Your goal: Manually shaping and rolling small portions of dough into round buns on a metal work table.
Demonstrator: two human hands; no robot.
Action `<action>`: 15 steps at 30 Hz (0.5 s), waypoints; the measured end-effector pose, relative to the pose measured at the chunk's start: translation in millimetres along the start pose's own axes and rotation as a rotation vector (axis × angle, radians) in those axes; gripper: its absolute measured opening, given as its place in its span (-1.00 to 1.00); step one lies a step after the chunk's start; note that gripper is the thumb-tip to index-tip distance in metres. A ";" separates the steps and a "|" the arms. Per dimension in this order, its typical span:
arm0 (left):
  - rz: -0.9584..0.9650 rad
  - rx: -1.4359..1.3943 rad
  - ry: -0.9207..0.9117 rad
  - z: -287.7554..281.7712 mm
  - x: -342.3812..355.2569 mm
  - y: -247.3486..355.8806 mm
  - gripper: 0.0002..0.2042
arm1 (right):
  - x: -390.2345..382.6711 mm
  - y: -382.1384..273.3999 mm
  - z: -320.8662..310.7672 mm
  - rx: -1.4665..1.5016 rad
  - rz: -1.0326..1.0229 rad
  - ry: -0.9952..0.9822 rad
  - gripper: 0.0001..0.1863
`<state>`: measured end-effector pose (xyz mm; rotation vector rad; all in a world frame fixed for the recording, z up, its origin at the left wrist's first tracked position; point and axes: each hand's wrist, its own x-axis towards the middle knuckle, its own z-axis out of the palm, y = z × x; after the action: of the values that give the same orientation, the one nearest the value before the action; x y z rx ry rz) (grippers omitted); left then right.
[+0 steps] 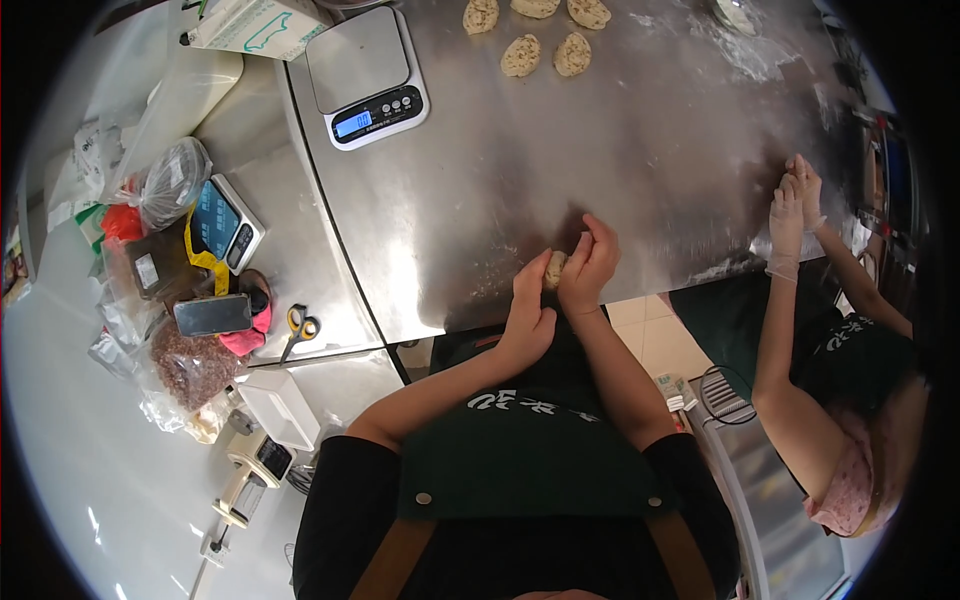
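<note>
Near the front edge of the steel table (450, 220), a small speckled piece of dough (554, 271) is held between my two hands. My left hand (529, 318) presses against its left side, fingers together and pointing away from me. From the other side my right hand (588, 270) cups it, the fingers slightly curved. Much of the dough is hidden between the palms. At the far edge of the view lie several similar dough pieces (520, 56), oval and flecked with darker bits.
A white kitchen scale (360, 65) stands far left. Left of the table seam lie a second scale (238, 225), scissors (300, 328), a phone (212, 315) and bagged ingredients (190, 360). At right, a co-worker's gloved hands (795, 205) are held together over the table.
</note>
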<state>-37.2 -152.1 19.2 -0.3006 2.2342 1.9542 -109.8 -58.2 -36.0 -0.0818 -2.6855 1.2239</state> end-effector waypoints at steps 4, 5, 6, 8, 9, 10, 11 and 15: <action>0.112 -0.037 0.053 3.1 45.4 -5.3 -0.27 | 51.9 -4.4 7.6 -0.109 -0.166 0.054 -0.75; 0.074 -0.037 0.071 3.7 57.2 -4.9 -0.27 | 60.5 -6.9 9.2 -0.168 -0.215 0.048 -0.76; 0.078 -0.037 0.068 6.0 59.1 -6.1 -0.27 | 62.5 -7.6 9.9 -0.169 -0.214 0.053 -0.76; 0.015 -0.070 0.091 9.0 61.0 -8.4 -0.26 | 64.5 -10.1 12.6 0.013 -0.006 0.066 -0.77; 0.012 -0.070 0.089 10.6 58.0 -8.1 -0.26 | 60.1 -12.2 12.6 0.011 -0.002 0.065 -0.77; -0.005 -0.100 0.090 12.0 54.6 -7.8 -0.26 | 54.2 -14.6 13.0 0.070 -0.034 0.062 -0.78; -0.022 -0.130 0.093 13.1 52.0 -8.0 -0.26 | 50.2 -15.3 13.1 0.128 -0.066 0.058 -0.78; -0.002 -0.193 0.080 13.9 49.7 -10.7 -0.26 | 59.1 -0.5 20.2 -0.088 -0.079 0.122 -0.78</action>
<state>-82.8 -142.0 -5.3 -0.4120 2.0912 2.1979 -171.7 -66.0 -39.9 -0.0606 -2.6098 1.0431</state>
